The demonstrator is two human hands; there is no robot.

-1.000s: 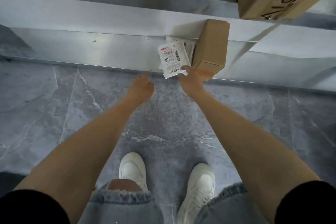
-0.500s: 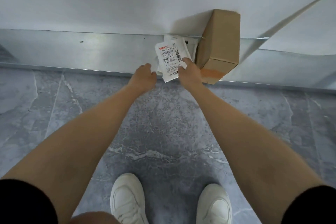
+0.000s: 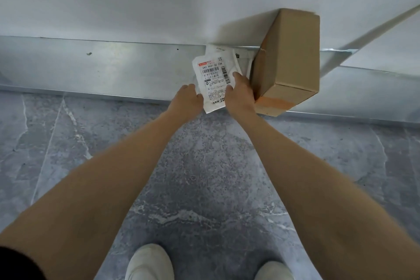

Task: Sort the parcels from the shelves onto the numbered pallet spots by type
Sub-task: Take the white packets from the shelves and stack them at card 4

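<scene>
Your white shoes [image 3: 148, 261] stand on the grey floor [image 3: 204, 166], below your arms. Your right hand [image 3: 238, 95] pinches the white mailer [image 3: 213, 77], thumb on its label and fingers tucked under its right edge. Your left hand [image 3: 187, 100] meets the mailer's left edge; whether it grips, I cannot tell. A cardboard box [image 3: 293, 52] stands just right of your right hand, on the metal shelf [image 3: 113, 68] beyond.

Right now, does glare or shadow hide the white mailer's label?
Head view: the white mailer is evenly lit, no glare; its code and barcode read sharp, fine print does not. The right hand covers its lower corner. The cardboard box casts soft shadow leftward on the shelf.
</scene>
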